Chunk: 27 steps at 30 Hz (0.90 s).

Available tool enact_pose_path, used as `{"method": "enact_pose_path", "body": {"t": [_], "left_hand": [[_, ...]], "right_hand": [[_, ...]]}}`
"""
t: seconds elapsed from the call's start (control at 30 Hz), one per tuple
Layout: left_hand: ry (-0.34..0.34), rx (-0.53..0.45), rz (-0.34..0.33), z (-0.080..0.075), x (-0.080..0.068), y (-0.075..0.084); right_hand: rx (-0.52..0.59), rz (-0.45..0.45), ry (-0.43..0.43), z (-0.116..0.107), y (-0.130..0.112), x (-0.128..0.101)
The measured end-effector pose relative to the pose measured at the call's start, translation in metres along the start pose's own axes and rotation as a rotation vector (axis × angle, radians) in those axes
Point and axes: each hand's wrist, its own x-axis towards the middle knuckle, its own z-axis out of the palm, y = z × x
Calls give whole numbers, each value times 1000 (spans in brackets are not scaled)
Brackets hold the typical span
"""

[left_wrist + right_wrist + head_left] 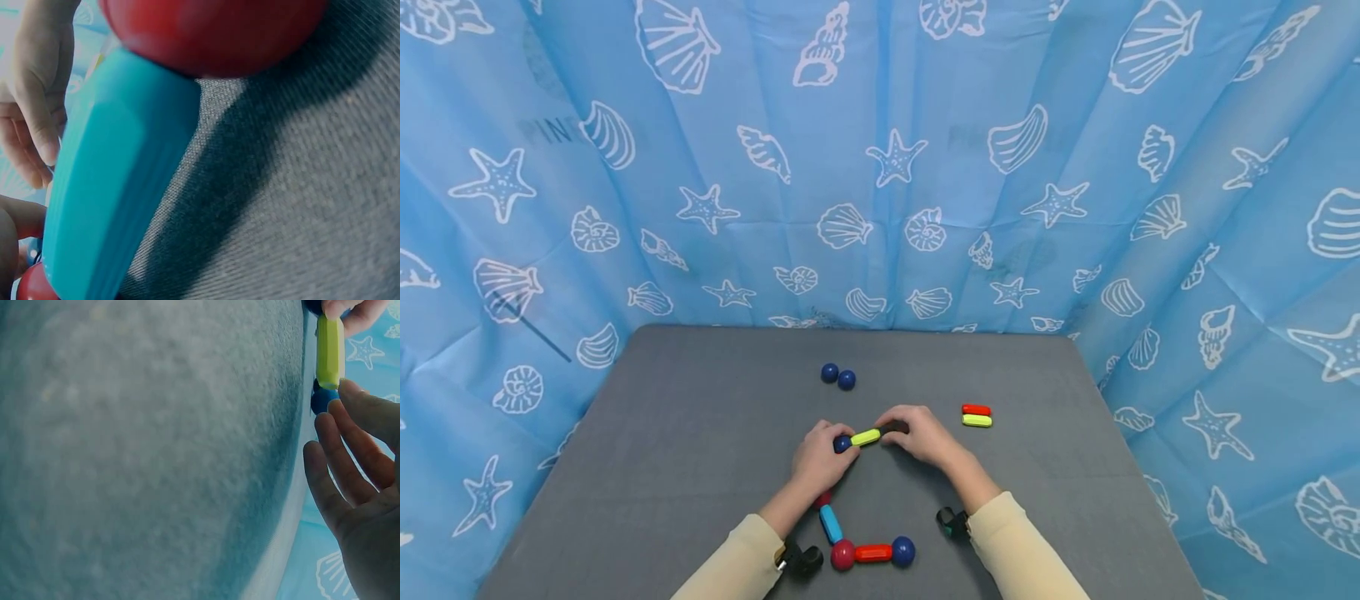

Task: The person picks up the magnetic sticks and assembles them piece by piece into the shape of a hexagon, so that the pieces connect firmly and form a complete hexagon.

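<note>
While I watch mid-desk | left grip (pixel 820 454) pinches blue ball (pixel 842 444) | yellow-green rod (pixel 866 437) runs left-right between both hands, ball on its left end | right grip (pixel 921 435) pinches its right end, equally near.

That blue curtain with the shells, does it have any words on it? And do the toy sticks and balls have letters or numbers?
"PIN": faint grey letters on the blue curtain, upper left; the rest is too faint to read.
A second faint grey print, upper middle of the curtain: too blurred to read.
Yellow-green stick, balls, other sticks: no writing visible.
</note>
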Motion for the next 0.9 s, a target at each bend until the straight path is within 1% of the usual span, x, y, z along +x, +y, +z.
{"method": "enact_pose_path", "body": {"t": [0.2,0.33,0.53,0.67,0.73,0.83,0.9], "left_hand": [[-10,8,-47,-3,-2,-1],[-10,-1,-64,-6,-3,-2],[-5,0,-66,-6,-3,-6],[-7,10,-77,-6,-4,-8],[-9,12,-69,-6,-4,-7],[-10,12,-59,-6,-4,-6],[-11,17,-58,-6,-4,-5]], "right_hand": [[-11,21,19,-3,2,3],[7,45,26,-7,4,12],[30,37,62,-15,11,39],[53,35,69,-17,10,60],[71,35,77,-18,10,70],[90,48,77,-17,9,84],[89,60,60,-16,9,92]]}}
